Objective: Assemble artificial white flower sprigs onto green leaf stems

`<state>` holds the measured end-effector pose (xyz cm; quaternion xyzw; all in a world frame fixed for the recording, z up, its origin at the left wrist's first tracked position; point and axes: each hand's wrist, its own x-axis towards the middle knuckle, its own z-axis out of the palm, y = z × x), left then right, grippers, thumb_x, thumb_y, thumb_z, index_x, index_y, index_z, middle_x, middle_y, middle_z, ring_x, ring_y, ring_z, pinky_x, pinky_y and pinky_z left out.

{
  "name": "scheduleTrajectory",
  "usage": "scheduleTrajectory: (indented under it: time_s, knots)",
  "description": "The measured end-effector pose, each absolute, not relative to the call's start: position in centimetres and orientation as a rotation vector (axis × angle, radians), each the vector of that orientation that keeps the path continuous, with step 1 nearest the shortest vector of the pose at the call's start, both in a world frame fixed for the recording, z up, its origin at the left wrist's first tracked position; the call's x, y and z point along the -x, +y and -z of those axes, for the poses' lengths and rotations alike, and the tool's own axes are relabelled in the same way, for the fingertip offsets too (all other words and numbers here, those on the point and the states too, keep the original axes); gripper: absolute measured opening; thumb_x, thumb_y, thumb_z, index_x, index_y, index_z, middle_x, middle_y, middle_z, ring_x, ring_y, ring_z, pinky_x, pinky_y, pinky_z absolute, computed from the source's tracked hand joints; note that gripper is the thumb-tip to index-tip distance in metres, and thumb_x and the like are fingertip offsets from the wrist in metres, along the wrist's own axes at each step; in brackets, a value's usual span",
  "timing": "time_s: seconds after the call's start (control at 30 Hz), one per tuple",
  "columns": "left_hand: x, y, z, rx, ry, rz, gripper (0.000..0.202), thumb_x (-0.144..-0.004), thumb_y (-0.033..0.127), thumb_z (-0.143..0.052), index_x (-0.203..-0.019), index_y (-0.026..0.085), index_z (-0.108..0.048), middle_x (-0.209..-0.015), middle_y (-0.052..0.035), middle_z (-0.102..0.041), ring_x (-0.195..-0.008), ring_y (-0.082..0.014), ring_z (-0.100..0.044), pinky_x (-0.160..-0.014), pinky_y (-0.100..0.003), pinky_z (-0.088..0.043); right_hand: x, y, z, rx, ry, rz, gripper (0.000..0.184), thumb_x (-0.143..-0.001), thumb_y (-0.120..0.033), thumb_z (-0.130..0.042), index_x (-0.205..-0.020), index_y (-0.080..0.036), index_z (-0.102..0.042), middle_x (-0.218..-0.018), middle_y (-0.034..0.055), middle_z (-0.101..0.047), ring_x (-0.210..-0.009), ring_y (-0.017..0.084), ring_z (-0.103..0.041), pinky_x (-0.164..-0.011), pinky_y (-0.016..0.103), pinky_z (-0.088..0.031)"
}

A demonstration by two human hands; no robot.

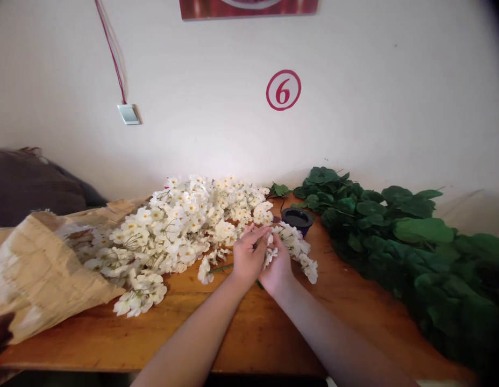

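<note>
Flower spray [298,244] diagonal, tip rightward

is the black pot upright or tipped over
Upright: the black pot stands on the wooden table, its round rim facing up.

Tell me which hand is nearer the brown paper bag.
Left. The left hand is to the right of the brown paper bag, across some white flowers; the right hand is farther right, beside the left hand.
</note>
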<state>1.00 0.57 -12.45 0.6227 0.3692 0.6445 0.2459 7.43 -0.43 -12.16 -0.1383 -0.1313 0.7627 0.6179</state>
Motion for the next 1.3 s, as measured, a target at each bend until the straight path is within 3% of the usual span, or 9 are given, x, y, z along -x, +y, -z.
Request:
scheduleTrajectory:
  time_s: [0.5, 0.67, 0.8, 0.87, 0.93, 1.03, 1.1, 1.2, 1.3]
  knots:
    - [-0.7, 0.6, 12.7, -1.763, 0.903, -1.882, 0.022, -0.082, 0.018, -0.063, -0.096, 0.03, -0.076, -0.112, -0.004, -0.072, -0.106, -0.023, -0.067, -0.112, -0.051, -0.036, -7.3, -1.0, 12.1, 0.291, -0.461, -1.742, 0.034, -0.086, -0.045, -0.052, -0.107, -0.023, -0.068, -0.121, 0.0041, -0.068, -0.12, 0.022, -0.058, -0.093, 0.038, -0.055]
    - [-0.6, 0.5, 12.5, -1.84, 0.824, -1.764, 0.023, -0.081, 0.017, -0.064, -0.098, 0.028, -0.076, -0.109, -0.0058, -0.073, -0.106, -0.0239, -0.066, -0.11, -0.05, -0.039, -7.6, -0.5, 12.1, 0.223, -0.395, -1.771, 0.026, -0.085, -0.037, -0.054, -0.099, -0.021, -0.07, -0.115, 0.0046, -0.07, -0.119, 0.016, -0.058, -0.099, 0.027, -0.05]
    - [-0.7, 0.3, 12.3, -1.821, 0.856, -1.747, 0.026, -0.078, 0.018, -0.067, -0.102, 0.027, -0.074, -0.107, -0.0062, -0.073, -0.107, -0.0249, -0.066, -0.111, -0.049, -0.037, -7.9, 0.1, 12.4, 0.306, -0.377, -1.782, 0.024, -0.083, -0.034, -0.055, -0.096, -0.021, -0.069, -0.112, 0.0056, -0.071, -0.116, 0.018, -0.061, -0.094, 0.031, -0.053]
    - [-0.8, 0.1, 12.3, -1.736, 0.864, -1.779, 0.045, -0.075, 0.018, -0.072, -0.118, 0.026, -0.064, -0.109, -0.0063, -0.073, -0.111, -0.0252, -0.064, -0.113, -0.049, -0.033, -8.1, 0.1, 12.4, 0.361, -0.373, -1.792, 0.023, -0.082, -0.033, -0.055, -0.097, -0.022, -0.069, -0.109, 0.0046, -0.072, -0.113, 0.019, -0.063, -0.092, 0.033, -0.054]
    - [-1.0, 0.0, 12.4, -1.672, 0.86, -1.826, 0.069, -0.074, 0.017, -0.073, -0.137, 0.024, -0.045, -0.11, -0.0073, -0.072, -0.117, -0.0243, -0.061, -0.115, -0.05, -0.028, -8.2, 0.1, 12.4, 0.369, -0.388, -1.804, 0.024, -0.083, -0.032, -0.054, -0.098, -0.022, -0.069, -0.109, 0.0041, -0.072, -0.112, 0.019, -0.063, -0.093, 0.033, -0.053]
    - [-1.1, 0.0, 12.6, -1.674, 0.883, -1.849, 0.084, -0.078, 0.017, -0.07, -0.147, 0.022, -0.022, -0.113, -0.0093, -0.071, -0.126, -0.0233, -0.054, -0.116, -0.052, -0.022, -8.4, -0.1, 12.2, 0.324, -0.427, -1.814, 0.027, -0.082, -0.034, -0.054, -0.102, -0.021, -0.068, -0.112, 0.0049, -0.071, -0.114, 0.02, -0.063, -0.095, 0.035, -0.052]
    - [-0.9, 0.1, 12.5, -1.758, 0.933, -1.815, 0.079, -0.079, 0.018, -0.069, -0.146, 0.024, -0.028, -0.117, -0.0092, -0.07, -0.13, -0.0245, -0.05, -0.117, -0.055, -0.015, -8.4, -0.2, 12.2, 0.353, -0.4, -1.825, 0.028, -0.081, -0.034, -0.054, -0.102, -0.021, -0.068, -0.11, 0.0049, -0.072, -0.111, 0.021, -0.064, -0.093, 0.037, -0.053]
    - [-0.5, 0.2, 12.1, -1.93, 1.017, -1.731, 0.051, -0.077, 0.021, -0.071, -0.126, 0.031, -0.059, -0.128, -0.0061, -0.064, -0.133, -0.029, -0.046, -0.117, -0.059, -0.004, -8.5, -0.3, 12.1, 0.395, -0.348, -1.836, 0.027, -0.08, -0.035, -0.055, -0.1, -0.021, -0.068, -0.106, 0.0051, -0.073, -0.105, 0.022, -0.066, -0.088, 0.037, -0.055]
    - [-0.3, 0.2, 11.6, -1.983, 1.022, -1.661, 0.035, -0.073, 0.024, -0.075, -0.107, 0.033, -0.071, -0.131, -0.0046, -0.061, -0.133, -0.0332, -0.044, -0.116, -0.062, -0.006, -8.5, -0.2, 12.1, 0.355, -0.354, -1.821, 0.026, -0.08, -0.036, -0.055, -0.097, -0.022, -0.068, -0.105, 0.0051, -0.073, -0.106, 0.021, -0.066, -0.089, 0.035, -0.054]
